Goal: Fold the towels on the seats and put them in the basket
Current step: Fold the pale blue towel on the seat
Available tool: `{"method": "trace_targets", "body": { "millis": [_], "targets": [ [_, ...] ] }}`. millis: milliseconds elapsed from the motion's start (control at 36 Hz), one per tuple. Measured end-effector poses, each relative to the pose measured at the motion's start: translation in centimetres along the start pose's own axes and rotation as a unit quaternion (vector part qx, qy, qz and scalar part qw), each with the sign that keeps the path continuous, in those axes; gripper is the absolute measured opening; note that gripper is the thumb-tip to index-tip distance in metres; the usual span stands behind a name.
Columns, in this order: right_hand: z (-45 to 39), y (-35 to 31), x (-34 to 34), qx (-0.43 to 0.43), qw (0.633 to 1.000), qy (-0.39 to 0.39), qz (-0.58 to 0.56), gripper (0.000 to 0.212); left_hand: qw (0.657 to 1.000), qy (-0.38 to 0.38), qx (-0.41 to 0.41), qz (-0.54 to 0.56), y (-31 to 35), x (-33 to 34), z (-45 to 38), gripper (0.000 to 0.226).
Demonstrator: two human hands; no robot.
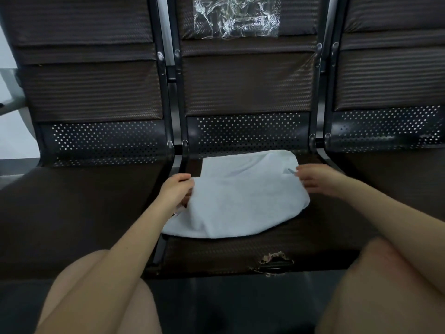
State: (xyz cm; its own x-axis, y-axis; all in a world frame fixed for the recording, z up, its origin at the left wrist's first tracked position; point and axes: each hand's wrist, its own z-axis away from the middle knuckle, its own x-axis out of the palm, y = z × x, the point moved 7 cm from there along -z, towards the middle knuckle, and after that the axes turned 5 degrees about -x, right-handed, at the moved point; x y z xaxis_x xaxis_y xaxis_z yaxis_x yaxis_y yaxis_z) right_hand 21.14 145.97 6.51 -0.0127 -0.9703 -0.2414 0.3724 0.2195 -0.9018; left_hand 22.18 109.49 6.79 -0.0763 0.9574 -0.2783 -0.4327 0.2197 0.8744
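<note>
White towel [240, 198] on middle seat [228, 256] — between both hands, left hand [177, 189], right hand [315, 177].

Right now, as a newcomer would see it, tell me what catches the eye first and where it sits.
The white towel stands out most, spread on the middle seat of a dark row. The left hand grips its left edge, and the right hand is at its right edge, blurred. Next come the crinkled clear plastic high on that seat's backrest and the torn patch at the seat's front edge.
</note>
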Motion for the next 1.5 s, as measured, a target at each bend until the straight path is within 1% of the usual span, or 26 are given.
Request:
{"method": "trace_targets", "body": {
  "millis": [56,111,167,250,361,472,528,583,639,694,778,833,889,944,1000,1028,1111,1167,1194,1278,1333,1417,1500],
  "targets": [
    [0.4,1.1,0.5,0.026,0.996,-0.049,0.067,0.047,0.998,-0.025,-0.017,-0.062,-0.7,0.7,-0.1,0.043],
    [0.8,1.7,0.8,0.033,0.99,-0.086,0.109,0.047,0.989,-0.045,-0.013,-0.139,-1.1,1.5,0.0,0.046],
    [0.9,1.9,0.6,0.03,0.986,-0.097,0.131,0.048,0.98,-0.047,0.01,-0.195,-0.9,1.8,0.3,0.045],
    [1.2,2.2,0.3,0.023,0.973,-0.117,0.196,0.054,0.972,-0.061,0.017,-0.228,-0.8,2.2,0.3,0.052],
    [2.3,2.5,0.6,-0.011,0.96,-0.154,0.234,0.051,0.952,-0.101,0.035,-0.288,-1.3,2.7,0.9,0.064],
    [3.2,2.3,1.4,-0.063,0.947,-0.172,0.263,0.049,0.909,-0.168,0.086,-0.371,-2.0,3.3,2.6,0.079],
    [3.6,2.2,1.9,-0.089,0.944,-0.172,0.268,0.048,0.89,-0.189,0.101,-0.402,-2.2,3.6,3.3,0.075],
    [3.9,1.9,2.2,-0.123,0.936,-0.156,0.29,0.043,0.877,-0.215,0.11,-0.414,-2.2,4.0,3.9,0.061],
    [3.9,1.5,2.1,-0.157,0.925,-0.126,0.323,0.037,0.89,-0.228,0.116,-0.379,-1.9,4.2,4.2,0.046],
    [3.8,0.9,2.0,-0.174,0.928,-0.097,0.316,0.03,0.914,-0.205,0.134,-0.323,-0.9,4.2,4.3,0.036],
    [4.2,-1.1,1.3,-0.203,0.956,-0.033,0.21,0.022,0.951,-0.143,0.156,-0.226,0.9,3.4,4.2,0.034],
    [5.0,-2.9,0.6,-0.218,0.97,0.005,0.109,0.02,0.968,-0.124,0.157,-0.152,1.7,2.8,4.2,0.033],
    [5.5,-4.1,0.1,-0.216,0.976,0.008,-0.027,0.021,0.976,-0.125,0.157,-0.083,2.5,2.4,4.7,0.032],
    [5.8,-4.8,-0.4,-0.204,0.969,0.002,-0.142,0.023,0.98,-0.138,0.141,0.016,2.9,2.2,4.9,0.032],
    [6.1,-5.5,-0.9,-0.191,0.96,-0.003,-0.206,0.024,0.973,-0.169,0.121,0.102,3.4,2.2,5.3,0.031],
    [6.2,-5.6,-1.1,-0.181,0.955,-0.004,-0.233,0.025,0.968,-0.182,0.113,0.129,3.6,2.3,5.5,0.031],
    [6.0,-5.2,-1.9,-0.129,0.945,0.025,-0.3,0.028,0.969,-0.174,0.096,0.145,3.3,2.0,5.3,0.029],
    [5.3,-4.5,-2.2,-0.092,0.949,0.046,-0.299,0.033,0.979,-0.141,0.095,0.117,2.8,1.7,4.7,0.027],
    [4.9,-4.0,-2.3,-0.076,0.955,0.057,-0.281,0.034,0.982,-0.125,0.093,0.104,2.5,1.5,4.4,0.026],
    [3.7,-2.1,-2.8,-0.03,0.979,0.101,-0.173,0.027,0.986,-0.088,0.061,0.127,1.6,1.1,3.3,0.026],
    [2.7,-0.8,-2.9,-0.011,0.988,0.113,-0.106,0.027,0.99,-0.053,0.051,0.12,1.1,0.8,2.5,0.031],
    [1.8,0.8,-2.4,0.023,0.997,0.079,-0.016,0.031,0.997,-0.006,0.03,0.068,-0.3,0.4,1.0,0.038],
    [1.9,2.0,-1.9,0.047,0.992,0.009,0.116,0.036,0.999,-0.023,-0.002,-0.025,-1.5,1.0,0.2,0.047]
  ]
}}
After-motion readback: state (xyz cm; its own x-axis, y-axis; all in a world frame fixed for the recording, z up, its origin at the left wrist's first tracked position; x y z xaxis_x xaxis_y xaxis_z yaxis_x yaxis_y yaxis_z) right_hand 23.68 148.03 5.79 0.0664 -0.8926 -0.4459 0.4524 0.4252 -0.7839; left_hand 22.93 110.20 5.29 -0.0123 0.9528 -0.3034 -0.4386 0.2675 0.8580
